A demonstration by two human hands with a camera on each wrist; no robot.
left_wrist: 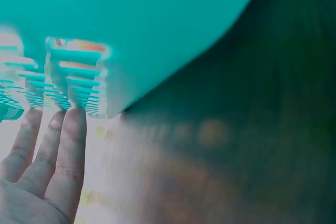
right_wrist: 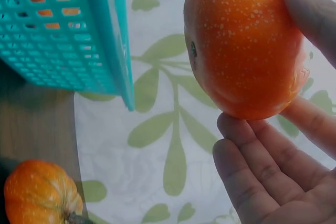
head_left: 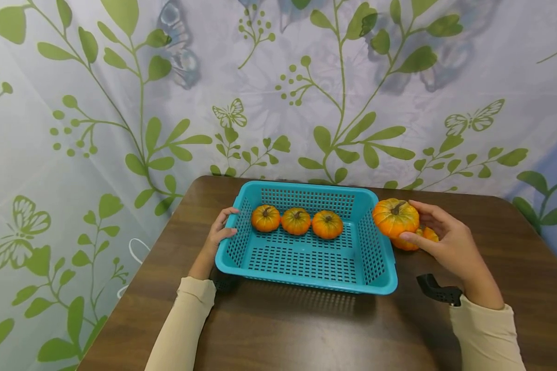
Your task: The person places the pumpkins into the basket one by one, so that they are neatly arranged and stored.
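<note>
A turquoise plastic basket (head_left: 301, 283) stands on the table with three small orange pumpkins in a row inside: a left one (head_left: 266, 218), a middle one (head_left: 296, 221) and a right one (head_left: 327, 224). My left hand (head_left: 218, 234) holds the basket's left rim, with three fingers (left_wrist: 72, 156) against the outer wall in the left wrist view. Just beyond the right rim, my right hand (head_left: 447, 239) grips another pumpkin (head_left: 396, 219) between thumb and fingers, raised above the table. Its smooth underside shows in the right wrist view.
More pumpkins (head_left: 406, 245) lie on the table right of the basket, partly hidden behind the held one and my hand. The brown wooden table (head_left: 288, 330) meets a leaf-patterned cloth (head_left: 269, 103) at the back. A white cord (head_left: 136, 250) hangs at the left edge.
</note>
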